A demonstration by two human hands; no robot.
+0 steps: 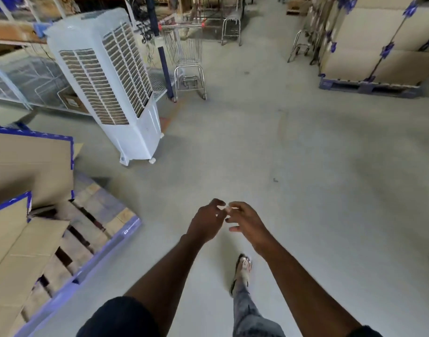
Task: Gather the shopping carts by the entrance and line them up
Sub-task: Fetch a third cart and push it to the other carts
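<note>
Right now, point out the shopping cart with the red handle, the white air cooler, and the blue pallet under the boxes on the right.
shopping cart [184, 48], head view, on its wire basket.
air cooler [104, 76], head view, on its louvred panels.
blue pallet [369, 86], head view, on its front edge.

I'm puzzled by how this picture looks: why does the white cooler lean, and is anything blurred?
Head view: the wide-angle lens bends the edges, so the white air cooler appears tilted; the left hand and right hand are smeared by motion at the fingertips; the far shopping cart looks soft and hazy; lighting is even, with only faint shadows on the floor.
</note>
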